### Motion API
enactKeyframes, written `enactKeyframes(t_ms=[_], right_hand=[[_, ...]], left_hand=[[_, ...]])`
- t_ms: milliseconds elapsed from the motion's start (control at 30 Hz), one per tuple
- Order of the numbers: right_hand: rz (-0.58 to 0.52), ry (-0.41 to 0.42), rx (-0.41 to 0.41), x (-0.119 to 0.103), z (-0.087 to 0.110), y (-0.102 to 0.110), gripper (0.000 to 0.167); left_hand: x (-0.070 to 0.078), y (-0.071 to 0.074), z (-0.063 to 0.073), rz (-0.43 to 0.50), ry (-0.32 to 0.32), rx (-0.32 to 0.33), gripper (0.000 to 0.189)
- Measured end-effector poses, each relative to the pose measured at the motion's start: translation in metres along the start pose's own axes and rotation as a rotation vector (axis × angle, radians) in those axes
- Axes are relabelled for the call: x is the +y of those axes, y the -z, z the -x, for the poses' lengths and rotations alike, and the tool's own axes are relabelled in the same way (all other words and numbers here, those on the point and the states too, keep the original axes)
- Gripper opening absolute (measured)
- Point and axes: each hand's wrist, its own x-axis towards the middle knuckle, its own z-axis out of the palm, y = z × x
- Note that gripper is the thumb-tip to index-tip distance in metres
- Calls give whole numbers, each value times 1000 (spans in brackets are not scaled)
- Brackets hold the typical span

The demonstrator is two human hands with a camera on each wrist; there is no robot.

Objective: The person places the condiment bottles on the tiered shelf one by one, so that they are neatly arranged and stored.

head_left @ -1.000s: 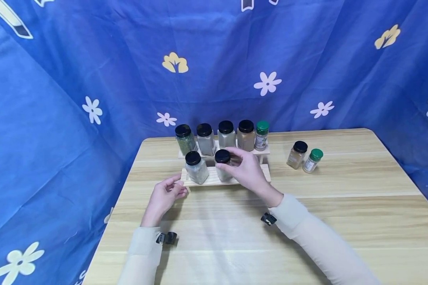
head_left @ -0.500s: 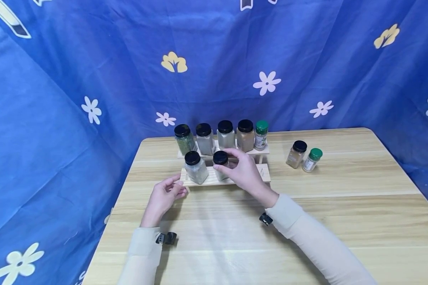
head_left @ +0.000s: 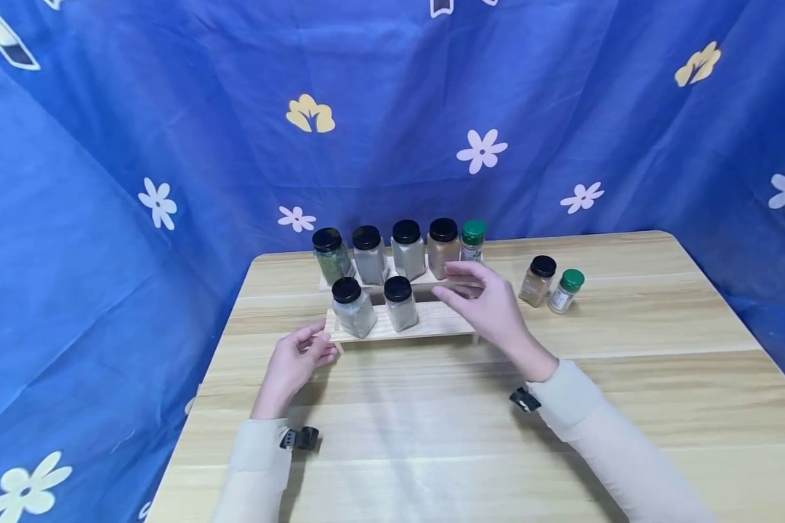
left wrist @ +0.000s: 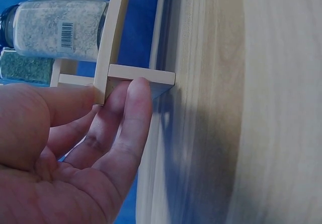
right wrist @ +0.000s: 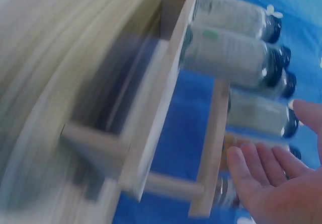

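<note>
A two-tier wooden spice rack (head_left: 441, 322) stands toward the back of the table. My left hand (head_left: 294, 367) grips the left end of its lower tier, thumb on top and fingers beneath in the left wrist view. Two black-lidded glass jars stand upright on that tier: a left jar (head_left: 355, 312) with pale flaky contents and a second pale jar (head_left: 401, 309) beside it. Just right of the second jar, my right hand (head_left: 493, 309) hovers with fingers apart, holding nothing. Behind, the upper tier carries a jar of green herbs (head_left: 333, 263), several other black-lidded jars and a green-capped shaker (head_left: 472, 243).
Right of the rack, a black-lidded jar (head_left: 537, 283) of brown spice and a smaller green-capped shaker (head_left: 565, 292) stand on the wooden table (head_left: 392, 436). A blue patterned cloth (head_left: 379, 131) hangs close behind the table's back edge.
My right hand has let go of the second jar on the lower tier and moved right, after shifting it slightly left. The left hand has stayed at the rack's end.
</note>
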Motion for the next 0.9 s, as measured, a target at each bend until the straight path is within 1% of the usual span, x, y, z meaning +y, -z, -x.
enactKeyframes(t_ms=[167,233,333,500,567,633,700,767,833,900], right_hand=[[14,16,79,9,8,34,47],[49,25,123,15,12,49,45],[87,15,188,23,16,73,44],[175,-40,325,35,22,111,45],[230,-70,381,41,25,124,45],[271,-99,420,47,27,135,46],[298,-133,430,53,29,143,49],[323,-164,412,59,31,149,54],[334,-193,365,66,33,153,59],[308,-219,309,73,34,157,63]], left_hand=[[-1,0,1,7,4,-5,48],[-1,0,1,8,2,-8,49],[-1,0,1,5,1,-2,48],[1,-1,1,-2,3,1,47],[2,0,1,-6,3,-3,47],[2,0,1,-6,7,-4,47],[3,1,2,-8,8,-10,48],[3,1,2,-11,9,-11,48],[3,2,2,-9,11,-7,48],[3,2,2,-10,12,-6,48]])
